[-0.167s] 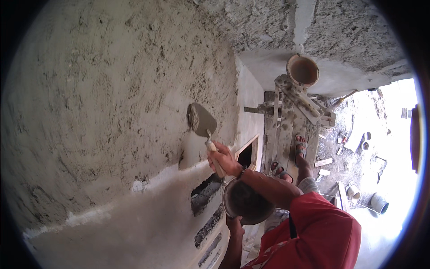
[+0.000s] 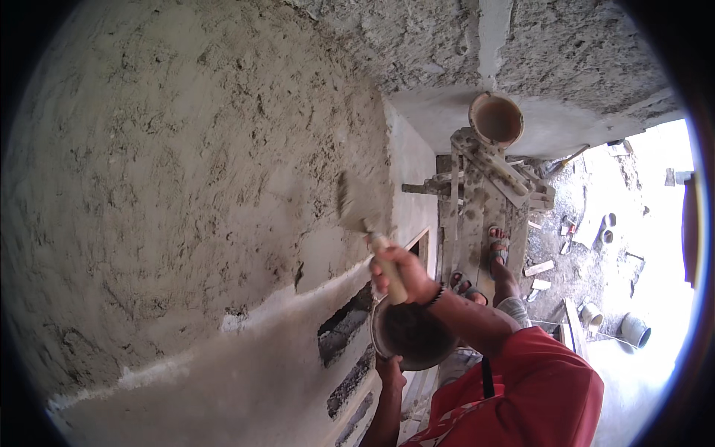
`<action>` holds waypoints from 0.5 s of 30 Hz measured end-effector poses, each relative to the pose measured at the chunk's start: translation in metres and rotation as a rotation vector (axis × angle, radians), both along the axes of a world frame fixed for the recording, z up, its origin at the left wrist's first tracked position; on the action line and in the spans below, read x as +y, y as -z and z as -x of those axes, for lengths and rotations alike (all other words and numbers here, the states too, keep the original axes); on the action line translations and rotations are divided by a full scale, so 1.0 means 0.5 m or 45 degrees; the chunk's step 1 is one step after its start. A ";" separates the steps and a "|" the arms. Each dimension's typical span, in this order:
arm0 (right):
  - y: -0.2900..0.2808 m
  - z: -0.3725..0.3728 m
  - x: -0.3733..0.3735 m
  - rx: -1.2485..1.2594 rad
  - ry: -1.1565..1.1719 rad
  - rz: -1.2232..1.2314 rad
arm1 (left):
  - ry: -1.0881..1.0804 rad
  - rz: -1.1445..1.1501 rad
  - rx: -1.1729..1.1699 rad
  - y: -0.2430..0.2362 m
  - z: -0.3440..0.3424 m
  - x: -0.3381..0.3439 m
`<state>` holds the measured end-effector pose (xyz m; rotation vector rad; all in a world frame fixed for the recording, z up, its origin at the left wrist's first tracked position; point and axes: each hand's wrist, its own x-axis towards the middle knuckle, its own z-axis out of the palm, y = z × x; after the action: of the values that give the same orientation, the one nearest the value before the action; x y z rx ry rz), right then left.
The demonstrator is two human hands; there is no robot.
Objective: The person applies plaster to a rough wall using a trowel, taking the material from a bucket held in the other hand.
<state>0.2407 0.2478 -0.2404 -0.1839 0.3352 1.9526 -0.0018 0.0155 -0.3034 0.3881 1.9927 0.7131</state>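
My right hand [image 2: 402,272] is closed round the pale handle of a trowel [image 2: 390,277]. Motion blurs its mortar-grey blade, which is in front of the rough plastered wall [image 2: 223,149]; I cannot tell whether the two touch. Below that hand, my left hand [image 2: 391,370] grips the rim of a round bowl [image 2: 414,337] with a dark inside, held close to the wall's lower part. My right forearm passes over the bowl's far side. How much mortar the bowl holds is too dark to tell.
Wooden scaffold planks [image 2: 471,208] lie beneath my sandalled feet. A mortar-stained bucket [image 2: 497,121] stands at their far end. Slot-shaped openings [image 2: 346,324] break the smoother lower wall. Down on the right, the ground has buckets [image 2: 634,331] and wood scraps [image 2: 539,268].
My right hand has moved right and slightly down, bringing the trowel along, and the blade has turned. My left hand and the bowl have stayed nearly in place. The view has shifted slightly.
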 end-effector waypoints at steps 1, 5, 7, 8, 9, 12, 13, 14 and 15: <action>0.001 -0.035 0.000 -0.101 0.084 0.096 | 0.036 -0.006 -0.004 0.009 0.004 0.006; 0.044 -0.208 0.025 -0.722 0.606 0.216 | -0.047 0.031 -0.085 0.015 -0.021 0.044; 0.049 -0.306 0.046 -1.106 0.903 0.215 | -0.044 0.043 -0.102 0.006 -0.046 0.066; 0.049 -0.344 0.059 -1.235 1.061 0.218 | -0.050 0.041 -0.098 0.008 -0.047 0.069; 0.054 -0.374 0.072 -1.340 1.169 0.259 | -0.061 0.035 -0.089 0.011 -0.044 0.070; 0.115 -0.415 0.134 -1.595 1.482 0.337 | -0.084 0.007 -0.092 0.022 -0.036 0.064; 0.138 -0.411 0.160 -1.659 1.581 0.349 | -0.097 -0.011 -0.091 0.022 -0.031 0.059; 0.158 -0.386 0.195 -1.645 1.570 0.394 | -0.112 -0.010 -0.032 0.020 -0.029 0.053; 0.182 -0.343 0.233 -1.628 1.558 0.439 | -0.129 -0.009 0.031 0.016 -0.025 0.044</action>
<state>0.4123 0.3641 -0.3312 -1.0818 -0.1066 0.3308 0.0107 0.0376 -0.3115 0.3030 2.0446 0.7816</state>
